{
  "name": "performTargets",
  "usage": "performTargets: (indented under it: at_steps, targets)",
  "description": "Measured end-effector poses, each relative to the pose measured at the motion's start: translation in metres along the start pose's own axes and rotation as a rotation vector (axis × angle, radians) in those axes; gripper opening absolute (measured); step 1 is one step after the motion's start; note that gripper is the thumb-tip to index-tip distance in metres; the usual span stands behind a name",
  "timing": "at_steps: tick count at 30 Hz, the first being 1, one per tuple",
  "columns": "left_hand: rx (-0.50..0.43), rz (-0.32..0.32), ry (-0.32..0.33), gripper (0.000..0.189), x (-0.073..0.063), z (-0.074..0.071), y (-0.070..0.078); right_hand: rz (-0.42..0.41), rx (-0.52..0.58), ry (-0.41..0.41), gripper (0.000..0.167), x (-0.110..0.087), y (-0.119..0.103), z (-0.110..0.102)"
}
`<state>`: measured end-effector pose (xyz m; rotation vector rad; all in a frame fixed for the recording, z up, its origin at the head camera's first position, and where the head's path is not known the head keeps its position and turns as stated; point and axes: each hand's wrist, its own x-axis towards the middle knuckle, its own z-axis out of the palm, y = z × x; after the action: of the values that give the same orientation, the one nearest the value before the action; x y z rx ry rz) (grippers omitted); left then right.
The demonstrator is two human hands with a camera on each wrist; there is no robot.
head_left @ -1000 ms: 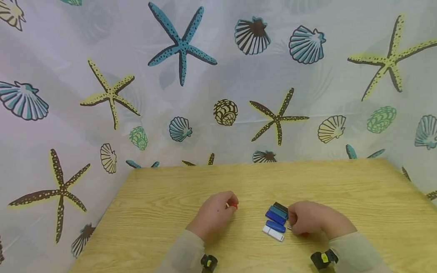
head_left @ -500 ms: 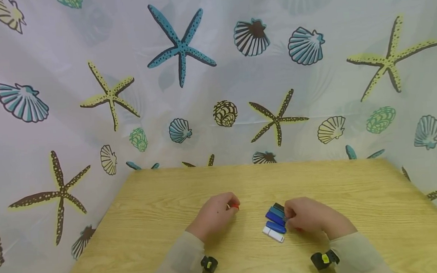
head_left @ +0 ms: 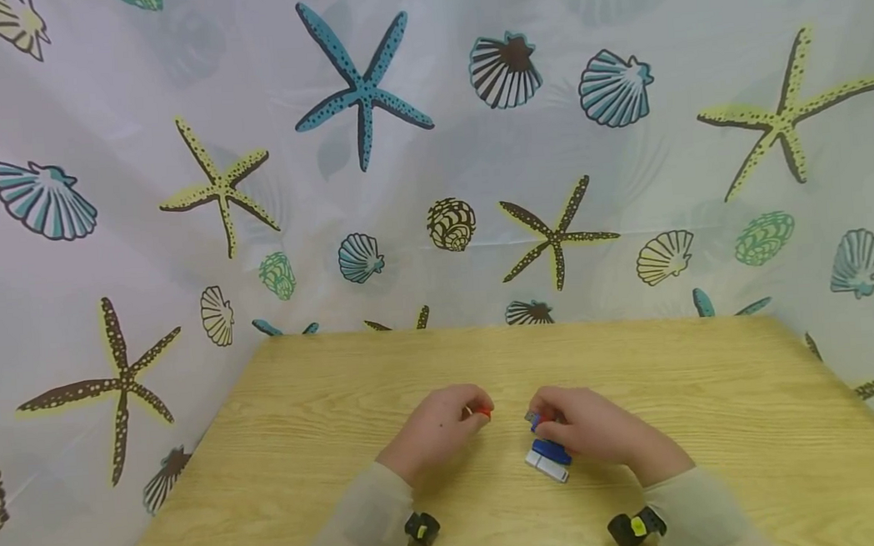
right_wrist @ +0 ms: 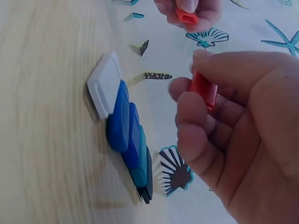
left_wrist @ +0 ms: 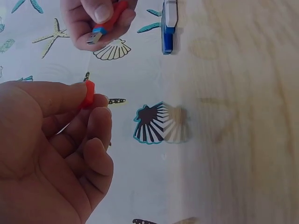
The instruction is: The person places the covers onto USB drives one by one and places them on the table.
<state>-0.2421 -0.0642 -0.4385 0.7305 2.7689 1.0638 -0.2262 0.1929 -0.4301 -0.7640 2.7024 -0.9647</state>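
My left hand [head_left: 441, 430] pinches a small red cap [left_wrist: 89, 95] between thumb and forefinger. The cap's hollow end shows in the right wrist view. Across from it my right hand [head_left: 598, 427] grips a red USB stick [right_wrist: 204, 91]. Its bare metal plug [left_wrist: 95, 37] points toward the left hand, with a gap between plug and cap. Below the right hand lies a row of USB sticks: a white one [right_wrist: 104, 85], a blue one [right_wrist: 119, 116], a darker blue one [right_wrist: 133, 140], a teal one [right_wrist: 140, 164] and a black one [right_wrist: 148, 179]. In the head view the right hand hides part of this row.
The wooden table [head_left: 323, 380] runs back to a white curtain [head_left: 430, 156] printed with shells and starfish, which also hangs at both sides. A black wrist camera [head_left: 422, 528] is strapped to the left wrist, another [head_left: 636, 528] to the right.
My right hand has lifted the red USB stick from beside the row and moved left over the other sticks. The left hand with the red cap has shifted slightly right.
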Motion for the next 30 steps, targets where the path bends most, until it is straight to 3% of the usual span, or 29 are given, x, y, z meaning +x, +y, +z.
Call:
performTargets:
  at_steps: [13, 23, 30]
  targets:
    - [-0.062, 0.037, -0.053, 0.009, -0.004, 0.006, 0.012, -0.104, -0.029, 0.024, 0.005, 0.003, -0.011, 0.009]
    - [-0.005, 0.083, -0.063, 0.007, -0.006, 0.008, 0.018, -0.123, -0.023, 0.010, 0.004, 0.002, -0.016, 0.010]
    - [-0.014, 0.065, -0.053, 0.006, -0.006, 0.009, 0.019, -0.120, -0.055, 0.033, 0.003, 0.002, -0.016, 0.009]
